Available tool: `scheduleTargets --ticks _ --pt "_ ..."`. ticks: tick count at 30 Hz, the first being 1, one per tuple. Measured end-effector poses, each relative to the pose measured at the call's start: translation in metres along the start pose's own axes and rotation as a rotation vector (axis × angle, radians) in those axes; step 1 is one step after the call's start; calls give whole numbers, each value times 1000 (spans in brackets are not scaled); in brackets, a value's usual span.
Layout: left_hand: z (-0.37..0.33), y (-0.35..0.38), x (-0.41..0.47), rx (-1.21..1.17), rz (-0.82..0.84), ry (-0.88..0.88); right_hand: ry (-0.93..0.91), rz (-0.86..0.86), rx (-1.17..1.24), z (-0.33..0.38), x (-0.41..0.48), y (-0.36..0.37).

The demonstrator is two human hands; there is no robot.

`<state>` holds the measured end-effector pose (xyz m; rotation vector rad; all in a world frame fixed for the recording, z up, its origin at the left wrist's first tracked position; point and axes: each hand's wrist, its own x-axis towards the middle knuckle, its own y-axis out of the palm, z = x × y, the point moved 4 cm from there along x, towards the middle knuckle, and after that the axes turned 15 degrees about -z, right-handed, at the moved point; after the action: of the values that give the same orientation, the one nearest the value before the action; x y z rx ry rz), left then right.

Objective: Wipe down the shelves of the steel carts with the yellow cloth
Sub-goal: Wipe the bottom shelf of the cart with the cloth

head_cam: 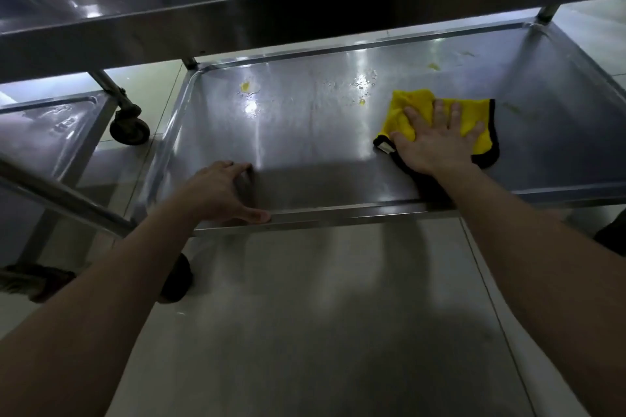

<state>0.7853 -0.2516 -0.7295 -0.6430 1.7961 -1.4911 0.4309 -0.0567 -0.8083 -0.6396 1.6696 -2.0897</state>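
Steel shelf [305, 145] is looking messy: right hand [437, 142] is pressing yellow cloth [411, 105] flat-palmed, spills [244, 87] lying far-left of it, left hand [220, 193] gripping near rim [355, 213].

Cloth [418, 112] yellow w/ black edge; shelf [305, 145] silver-grey steel.
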Motion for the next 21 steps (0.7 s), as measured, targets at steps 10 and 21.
scheduleTargets --ticks 10,21 --pt "2 0 -6 9 -90 16 -333 50 24 242 -43 19" --pt "2 -7 -12 52 -50 -30 -589 42 119 151 -89 8"
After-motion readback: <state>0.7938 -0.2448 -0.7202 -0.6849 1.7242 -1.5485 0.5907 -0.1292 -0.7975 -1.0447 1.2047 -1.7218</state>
